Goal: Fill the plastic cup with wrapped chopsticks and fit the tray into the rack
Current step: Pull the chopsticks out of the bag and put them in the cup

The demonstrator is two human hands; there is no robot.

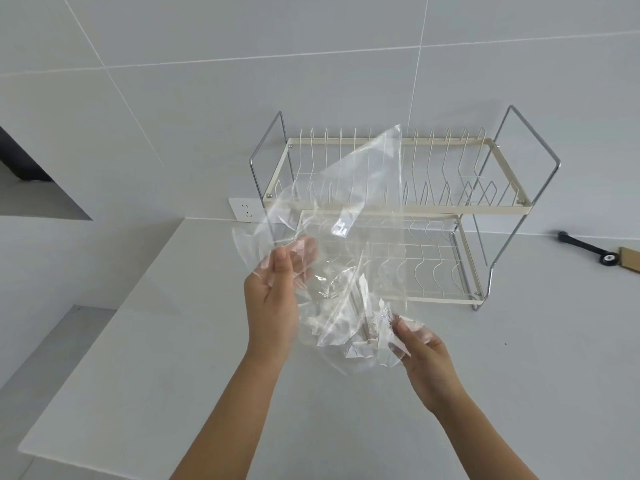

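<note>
A crumpled clear plastic bag [349, 258] is pinched at its left edge by the left hand [273, 289] and at its lower corner by the right hand [420, 355], raised before the two-tier dish rack [391, 209], one corner pointing upward.

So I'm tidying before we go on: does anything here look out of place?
Only the black-handled tool lying loose on the white counter right of the two-tier wire dish rack. Both hands hold crumpled clear plastic wrap.

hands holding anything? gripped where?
Both hold a clear plastic bag: left hand at its left edge, right hand at its crumpled lower end.
</note>
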